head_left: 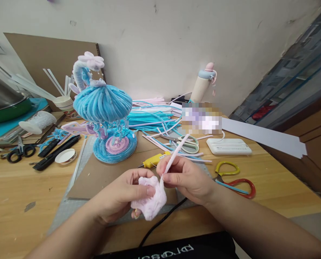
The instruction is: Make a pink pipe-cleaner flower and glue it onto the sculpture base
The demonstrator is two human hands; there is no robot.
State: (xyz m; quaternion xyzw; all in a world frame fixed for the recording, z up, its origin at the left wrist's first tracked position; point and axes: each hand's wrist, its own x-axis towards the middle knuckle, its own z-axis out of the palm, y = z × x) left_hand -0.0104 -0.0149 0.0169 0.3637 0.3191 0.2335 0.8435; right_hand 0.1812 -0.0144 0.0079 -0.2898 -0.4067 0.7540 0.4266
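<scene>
A pale pink bundle of coiled pipe cleaner [152,203] is gripped in my left hand [128,192], with the thumb pressed on its face. From its upper right edge a pale pink pipe cleaner strand [176,153] rises at a slant. My right hand [186,176] pinches that strand close to the bundle between thumb and fingers. Beyond my hands lies a yellow hot glue gun [155,160] on a sheet of cardboard [95,180]. Further left stands a blue and pink pipe cleaner jellyfish-like lamp shape [103,104] on a round coiled base [99,153].
Red-and-yellow-handled scissors [248,189] lie to the right, below a white power bank [228,146]. Green-handled scissors [191,144] and blue pipe cleaners [149,120] are behind. A bottle [200,88] stands by the wall. Black scissors [19,151] and a spool [38,122] sit left.
</scene>
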